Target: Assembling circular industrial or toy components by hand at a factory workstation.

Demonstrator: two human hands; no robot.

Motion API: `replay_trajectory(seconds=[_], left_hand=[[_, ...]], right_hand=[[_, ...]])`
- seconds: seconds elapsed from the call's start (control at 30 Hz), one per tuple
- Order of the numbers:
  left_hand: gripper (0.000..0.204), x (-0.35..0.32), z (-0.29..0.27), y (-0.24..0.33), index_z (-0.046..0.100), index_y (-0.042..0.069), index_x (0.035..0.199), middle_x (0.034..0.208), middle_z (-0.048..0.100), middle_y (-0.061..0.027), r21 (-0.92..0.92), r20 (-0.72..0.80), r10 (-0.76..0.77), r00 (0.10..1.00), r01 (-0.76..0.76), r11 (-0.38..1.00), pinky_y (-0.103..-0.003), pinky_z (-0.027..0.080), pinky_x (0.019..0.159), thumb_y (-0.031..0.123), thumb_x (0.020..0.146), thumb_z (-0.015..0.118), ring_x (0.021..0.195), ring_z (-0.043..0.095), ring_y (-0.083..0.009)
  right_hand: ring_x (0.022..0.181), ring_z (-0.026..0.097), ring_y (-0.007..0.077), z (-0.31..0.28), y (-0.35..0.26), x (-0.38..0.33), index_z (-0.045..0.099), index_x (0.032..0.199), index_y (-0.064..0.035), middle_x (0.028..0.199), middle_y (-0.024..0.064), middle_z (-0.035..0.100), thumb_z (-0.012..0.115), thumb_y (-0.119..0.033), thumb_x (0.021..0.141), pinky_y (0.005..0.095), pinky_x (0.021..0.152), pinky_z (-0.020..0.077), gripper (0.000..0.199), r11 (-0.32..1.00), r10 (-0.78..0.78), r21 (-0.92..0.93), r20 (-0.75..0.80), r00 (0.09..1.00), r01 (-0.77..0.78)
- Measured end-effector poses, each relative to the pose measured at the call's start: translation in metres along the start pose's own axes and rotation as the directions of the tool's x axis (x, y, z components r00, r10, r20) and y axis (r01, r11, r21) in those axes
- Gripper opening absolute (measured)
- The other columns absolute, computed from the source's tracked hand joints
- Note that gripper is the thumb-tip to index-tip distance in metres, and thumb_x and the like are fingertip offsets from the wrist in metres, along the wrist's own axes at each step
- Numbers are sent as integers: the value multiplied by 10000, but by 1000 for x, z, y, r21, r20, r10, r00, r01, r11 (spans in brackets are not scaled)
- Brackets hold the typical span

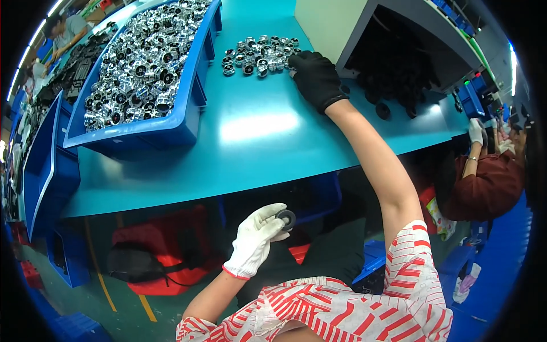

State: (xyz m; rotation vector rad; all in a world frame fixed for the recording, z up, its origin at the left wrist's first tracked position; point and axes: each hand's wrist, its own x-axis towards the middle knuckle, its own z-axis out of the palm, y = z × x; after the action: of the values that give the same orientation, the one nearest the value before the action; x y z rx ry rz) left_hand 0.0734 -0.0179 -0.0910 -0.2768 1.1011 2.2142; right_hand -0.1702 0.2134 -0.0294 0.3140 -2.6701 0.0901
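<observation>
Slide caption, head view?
White-gloved left hand holds a black round part; black-gloved right hand at shiny parts on teal table.

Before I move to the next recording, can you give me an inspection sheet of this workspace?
Surface: teal table, glossy, with a bright reflection.
Job's things: black ring in the left hand; silver parts heaped loose on the table, more filling the blue bin.
Clutter: black pieces piled at the pale box, some out on the table.
Hands: left, white glove, fingers closed on the ring; right, black glove, at the heap's edge, grip unclear.
Cables: nothing clearly seen.
Surroundings: black bag below the table; co-workers at right and upper left.
</observation>
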Motion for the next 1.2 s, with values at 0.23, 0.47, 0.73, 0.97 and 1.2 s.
replay_trajectory(seconds=[0.23,0.47,0.73,0.97,1.2], left_hand=[[393,4,-9,7,514,-33,1214,1021,624,-125,-211,14,2,1000,1,978,-328,581,762,131,875,630,894,649,-233],[284,7,5,-9,545,-18,1175,999,639,-84,-191,-26,11,1000,-15,982,-299,574,768,52,900,568,870,654,-173],[311,7,22,-26,534,-32,1170,1002,622,-94,-100,-28,42,999,-45,994,-310,562,793,37,875,606,851,647,-164],[312,-13,20,-4,562,-35,1078,948,652,-117,213,-22,103,994,-96,972,-295,529,718,7,779,639,774,647,-182],[272,-26,14,-26,548,27,1041,1015,579,-56,575,-10,336,942,-269,772,-273,479,819,7,778,615,903,565,-127]], right_hand=[[858,647,171,-49,-49,-76,606,1066,-57,965,83,660,681,-130,793,298,760,509,291,677,86,736,-74,994,-4],[805,631,239,-73,-100,-216,634,972,-39,920,102,632,743,-98,709,316,708,501,291,539,3,822,217,976,-184],[876,624,248,-64,-83,-250,636,985,-55,999,111,599,767,-77,680,322,747,503,333,538,0,831,167,986,-141],[998,557,306,-42,-103,-265,571,1080,-59,1085,150,546,747,-195,758,377,854,455,391,432,-100,898,142,985,-85],[973,571,208,-29,-110,-290,540,1196,0,1061,101,587,618,-13,757,318,848,441,445,418,-16,834,402,915,-360]])
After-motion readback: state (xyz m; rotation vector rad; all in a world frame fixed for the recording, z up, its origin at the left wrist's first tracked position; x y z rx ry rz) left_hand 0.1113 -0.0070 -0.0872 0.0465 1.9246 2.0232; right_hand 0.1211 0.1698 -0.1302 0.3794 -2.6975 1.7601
